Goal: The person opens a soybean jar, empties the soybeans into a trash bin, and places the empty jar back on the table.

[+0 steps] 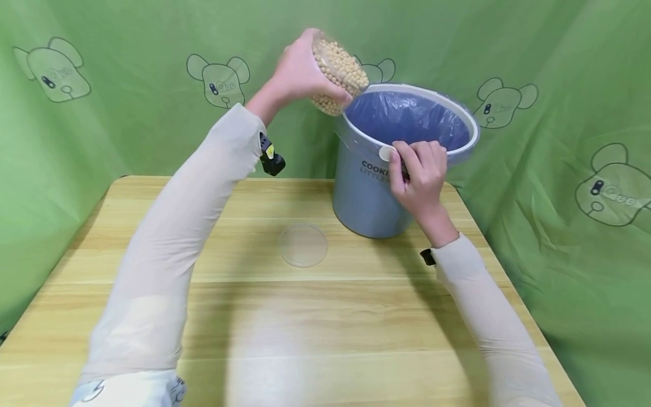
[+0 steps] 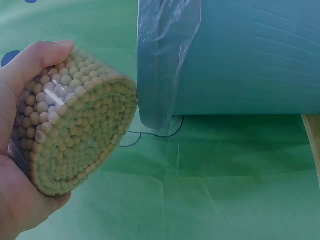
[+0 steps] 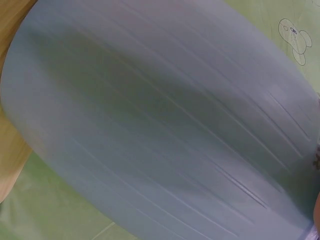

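Observation:
My left hand (image 1: 300, 68) grips a clear plastic jar (image 1: 338, 76) packed with pale round soybeans. The jar is held tilted beside the left rim of a blue-grey trash can (image 1: 366, 192). In the left wrist view, the thumb and fingers wrap the soybean jar (image 2: 80, 120), and its bean-filled round end faces the camera. My right hand (image 1: 421, 175) holds the trash can's near rim with curled fingers, next to a white round tab (image 1: 386, 153). Mostly the can's ribbed side (image 3: 160, 115) fills the right wrist view, with only a sliver of hand at the edge.
A clear plastic bag (image 1: 407, 116) lines the can and folds over its white rim. On the wooden table (image 1: 285, 316) lies a transparent round lid (image 1: 303, 246), left of the can. Green cloth (image 1: 152, 135) with bear-like drawings hangs behind and at both sides.

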### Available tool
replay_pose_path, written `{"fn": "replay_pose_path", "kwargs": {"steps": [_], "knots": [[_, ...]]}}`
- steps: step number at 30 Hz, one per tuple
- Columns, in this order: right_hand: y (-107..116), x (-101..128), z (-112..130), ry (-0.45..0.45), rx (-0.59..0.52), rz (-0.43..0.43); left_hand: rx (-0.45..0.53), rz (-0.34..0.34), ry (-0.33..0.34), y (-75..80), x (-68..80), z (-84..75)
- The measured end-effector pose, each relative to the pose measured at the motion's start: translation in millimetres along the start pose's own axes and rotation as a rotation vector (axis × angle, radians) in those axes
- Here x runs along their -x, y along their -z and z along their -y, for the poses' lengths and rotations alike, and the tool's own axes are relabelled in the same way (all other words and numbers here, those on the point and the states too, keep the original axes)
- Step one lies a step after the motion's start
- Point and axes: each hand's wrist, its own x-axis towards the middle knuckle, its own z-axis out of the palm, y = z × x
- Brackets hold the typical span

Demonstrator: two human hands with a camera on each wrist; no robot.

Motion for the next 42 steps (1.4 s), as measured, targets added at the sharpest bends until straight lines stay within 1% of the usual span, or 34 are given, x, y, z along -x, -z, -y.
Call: {"fn": "replay_pose_path", "kwargs": {"steps": [7, 13, 19, 23, 26, 35, 42], "knots": [[0, 0, 1, -0.001, -0.001, -0.001, -0.058, 0.02, -0.007, -0.7, 2.3, -8.0], [-1, -2, 2, -0.006, -0.002, -0.014, -0.102, 0.025, -0.007, 0.2, -1.9, -10.4], [0, -1, 3, -0.01, 0.0, -0.019, -0.223, 0.032, -0.015, -1.0, -7.6, -9.6], [1, -1, 3, -0.015, 0.0, -0.018, -0.279, 0.042, -0.009, -1.1, -8.9, -8.8], [1, -1, 3, -0.015, 0.003, -0.019, -0.3, 0.046, -0.003, -1.2, -9.1, -8.8], [0, -2, 2, -0.016, 0.01, -0.027, -0.33, 0.047, -0.024, -1.4, -8.9, -11.8], [1, -2, 2, -0.018, 0.015, -0.025, -0.377, 0.051, -0.032, -2.2, -8.7, -11.4]]}}
